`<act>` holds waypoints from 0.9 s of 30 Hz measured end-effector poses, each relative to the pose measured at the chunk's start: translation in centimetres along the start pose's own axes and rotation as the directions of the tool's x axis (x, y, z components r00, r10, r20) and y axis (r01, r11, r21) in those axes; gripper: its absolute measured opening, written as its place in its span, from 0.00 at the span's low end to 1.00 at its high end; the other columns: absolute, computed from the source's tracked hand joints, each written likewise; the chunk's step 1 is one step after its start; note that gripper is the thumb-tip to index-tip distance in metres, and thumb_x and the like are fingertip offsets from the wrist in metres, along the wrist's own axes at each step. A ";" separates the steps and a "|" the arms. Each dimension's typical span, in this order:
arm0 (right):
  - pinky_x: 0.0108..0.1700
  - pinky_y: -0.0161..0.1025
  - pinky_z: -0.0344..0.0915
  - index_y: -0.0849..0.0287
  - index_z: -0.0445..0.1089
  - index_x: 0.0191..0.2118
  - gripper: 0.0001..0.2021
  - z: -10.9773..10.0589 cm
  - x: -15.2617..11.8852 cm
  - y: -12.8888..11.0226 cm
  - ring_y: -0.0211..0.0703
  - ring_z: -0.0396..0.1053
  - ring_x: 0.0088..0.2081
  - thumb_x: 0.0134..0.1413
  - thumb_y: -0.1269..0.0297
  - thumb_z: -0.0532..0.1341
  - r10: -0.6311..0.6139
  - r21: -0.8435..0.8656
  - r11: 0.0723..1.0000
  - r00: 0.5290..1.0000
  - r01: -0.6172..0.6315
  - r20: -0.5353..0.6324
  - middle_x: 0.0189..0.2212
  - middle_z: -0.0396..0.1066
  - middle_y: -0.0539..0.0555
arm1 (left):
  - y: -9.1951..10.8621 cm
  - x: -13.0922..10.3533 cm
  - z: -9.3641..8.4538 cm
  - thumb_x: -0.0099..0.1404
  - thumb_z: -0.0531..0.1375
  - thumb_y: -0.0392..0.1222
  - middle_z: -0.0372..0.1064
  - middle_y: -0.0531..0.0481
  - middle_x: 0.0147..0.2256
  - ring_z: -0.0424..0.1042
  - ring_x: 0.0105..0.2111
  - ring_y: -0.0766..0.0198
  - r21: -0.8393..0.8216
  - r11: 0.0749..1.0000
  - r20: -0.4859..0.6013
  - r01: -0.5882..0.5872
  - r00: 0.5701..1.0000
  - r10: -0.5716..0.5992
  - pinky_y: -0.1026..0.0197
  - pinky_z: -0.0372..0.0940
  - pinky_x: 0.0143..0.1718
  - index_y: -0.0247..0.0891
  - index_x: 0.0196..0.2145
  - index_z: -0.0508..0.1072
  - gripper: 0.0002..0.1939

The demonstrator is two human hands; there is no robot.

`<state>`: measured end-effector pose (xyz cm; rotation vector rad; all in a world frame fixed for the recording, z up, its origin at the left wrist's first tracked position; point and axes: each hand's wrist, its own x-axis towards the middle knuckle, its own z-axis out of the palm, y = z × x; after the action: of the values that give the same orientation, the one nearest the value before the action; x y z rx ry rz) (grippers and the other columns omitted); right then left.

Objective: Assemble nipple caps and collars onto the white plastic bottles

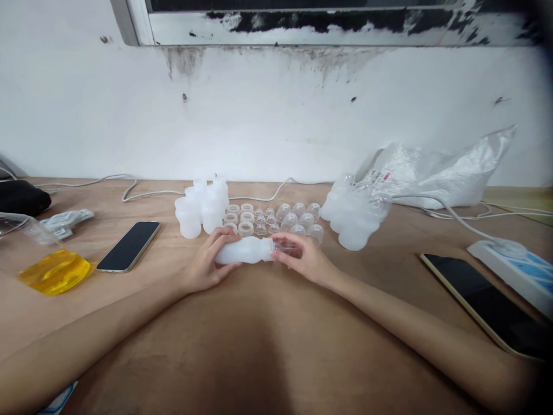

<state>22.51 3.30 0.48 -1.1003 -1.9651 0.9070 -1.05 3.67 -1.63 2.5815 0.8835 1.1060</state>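
A milky white baby bottle [244, 251] lies sideways just above the table, its neck to the right. My left hand [211, 260] is wrapped round the bottle's base end. My right hand [310, 259] grips a clear dome cap [283, 246] at the neck; whether the cap is fully seated cannot be made out. Just behind, several white rings [246, 233], small clear teats [265, 220] and clear dome caps [299, 218] lie in rows. Open bottle bodies [189, 222] stand to the left, and several capped bottles [354, 225] form a group to the right.
A phone [129, 246] and a clear container with yellow liquid [56, 273] are at left. A large plastic bag [432, 167] leans against the wall at back right. Another dark-screened device [479, 302] and a white power strip [514, 271] lie right. White cables run along the wall.
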 end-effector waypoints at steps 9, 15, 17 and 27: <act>0.24 0.33 0.64 0.62 0.64 0.45 0.20 -0.3 0.2 0.2 0.39 0.68 0.31 0.55 0.52 0.49 0.059 0.103 0.992 0.981 -0.079 0.183 0.33 0.69 0.58 | 0.3 0.0 0.0 0.58 0.57 0.37 0.55 0.42 0.45 0.58 0.47 0.57 0.001 1.000 0.010 -0.022 1.000 0.022 0.54 0.57 0.49 0.37 0.49 0.56 0.21; 0.36 0.39 0.68 0.51 0.59 0.51 0.24 -0.9 0.0 0.4 0.45 0.62 0.46 0.44 0.62 0.62 -0.262 -0.129 0.952 0.958 0.276 0.119 0.50 0.60 0.55 | 0.2 0.1 -0.1 0.58 0.58 0.38 0.56 0.43 0.45 0.58 0.48 0.56 -0.028 0.999 0.001 0.033 0.999 -0.033 0.53 0.56 0.49 0.38 0.48 0.57 0.21; 0.34 0.38 0.67 0.53 0.63 0.46 0.18 -0.6 -0.1 0.2 0.43 0.65 0.43 0.46 0.62 0.60 -0.249 -0.178 0.949 0.966 0.259 0.074 0.45 0.65 0.55 | 0.3 0.1 -0.1 0.58 0.58 0.38 0.56 0.43 0.45 0.58 0.48 0.56 -0.017 1.000 0.012 0.022 1.000 -0.022 0.53 0.56 0.49 0.38 0.48 0.57 0.21; 0.23 0.33 0.65 0.62 0.65 0.37 0.17 0.1 -0.2 -0.5 0.42 0.71 0.31 0.51 0.51 0.54 0.116 0.111 0.984 0.974 -0.139 0.193 0.30 0.72 0.58 | 0.4 0.0 -0.1 0.58 0.57 0.40 0.56 0.41 0.45 0.59 0.47 0.55 -0.001 1.000 0.032 -0.013 0.999 0.013 0.52 0.58 0.48 0.38 0.49 0.57 0.21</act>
<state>22.30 2.93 0.80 -1.1146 -1.9735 1.2235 -0.93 3.33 -1.45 2.6006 0.8599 1.0654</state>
